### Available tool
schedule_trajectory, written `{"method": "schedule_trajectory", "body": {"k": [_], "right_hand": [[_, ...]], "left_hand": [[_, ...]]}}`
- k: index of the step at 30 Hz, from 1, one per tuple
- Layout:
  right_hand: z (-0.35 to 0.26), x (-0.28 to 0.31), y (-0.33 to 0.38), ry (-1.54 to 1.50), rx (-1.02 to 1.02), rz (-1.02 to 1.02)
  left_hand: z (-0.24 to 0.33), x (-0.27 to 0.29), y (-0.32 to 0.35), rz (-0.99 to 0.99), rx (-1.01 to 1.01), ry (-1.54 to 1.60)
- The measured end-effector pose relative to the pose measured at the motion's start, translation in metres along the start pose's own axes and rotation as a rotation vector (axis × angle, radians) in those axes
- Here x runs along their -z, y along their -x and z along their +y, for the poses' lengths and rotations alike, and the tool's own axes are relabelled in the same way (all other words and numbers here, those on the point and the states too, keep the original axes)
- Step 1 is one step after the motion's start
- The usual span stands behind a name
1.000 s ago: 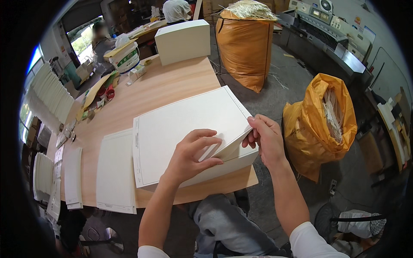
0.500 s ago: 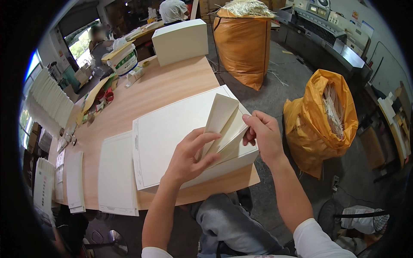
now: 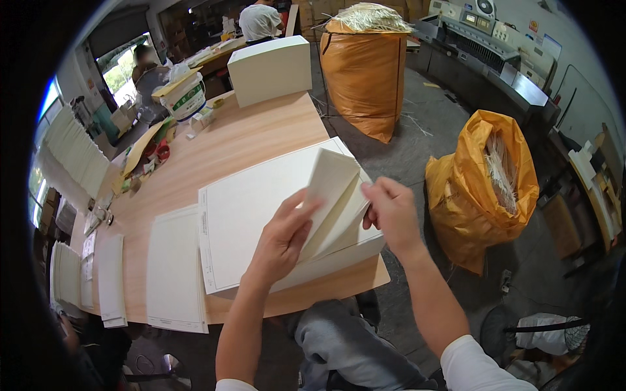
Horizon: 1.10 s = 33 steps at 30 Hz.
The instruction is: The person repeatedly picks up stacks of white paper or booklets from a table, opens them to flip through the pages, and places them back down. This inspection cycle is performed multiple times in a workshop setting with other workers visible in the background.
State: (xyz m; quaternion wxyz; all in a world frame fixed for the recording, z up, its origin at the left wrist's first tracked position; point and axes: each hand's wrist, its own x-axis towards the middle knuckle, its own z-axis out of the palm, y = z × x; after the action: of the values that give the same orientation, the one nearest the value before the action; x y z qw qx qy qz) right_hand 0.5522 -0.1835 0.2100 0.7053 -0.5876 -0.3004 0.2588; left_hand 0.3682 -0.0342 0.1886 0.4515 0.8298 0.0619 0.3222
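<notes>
One camera on the head of the person [image 3: 345,345] looks down and ahead. The table [image 3: 248,133] is close, with its near edge just below and its far edge farther off.

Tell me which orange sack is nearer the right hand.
The slumped sack at right, beside the right hand; the other sack, heaped with pale strips, stands farther back.

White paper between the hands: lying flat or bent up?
Bent up: the white paper slants above the white rectangular stack, between left hand and right hand.
</notes>
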Motion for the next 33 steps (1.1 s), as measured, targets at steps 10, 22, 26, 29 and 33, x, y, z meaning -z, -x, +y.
{"method": "schedule_trajectory", "body": {"k": [10, 22, 26, 29, 33], "right_hand": [[0.005, -0.003, 0.002, -0.282, -0.067, -0.018], [-0.003, -0.004, 0.003, -0.222, -0.051, -0.025], [0.0, 0.0, 0.007, -0.07, 0.029, 0.007], [0.013, 0.006, 0.028, 0.402, 0.34, 0.303], [0.031, 0.007, 0.05, 0.962, 0.828, 0.168]], "left_hand": [[0.006, 0.005, -0.001, -0.061, -0.104, -0.164], [0.011, -0.001, -0.001, -0.103, -0.09, -0.164], [0.006, 0.003, -0.001, -0.076, -0.061, -0.154], [0.002, 0.003, -0.002, -0.057, -0.027, -0.099], [0.007, 0.0, -0.005, -0.068, -0.038, -0.11]]}}
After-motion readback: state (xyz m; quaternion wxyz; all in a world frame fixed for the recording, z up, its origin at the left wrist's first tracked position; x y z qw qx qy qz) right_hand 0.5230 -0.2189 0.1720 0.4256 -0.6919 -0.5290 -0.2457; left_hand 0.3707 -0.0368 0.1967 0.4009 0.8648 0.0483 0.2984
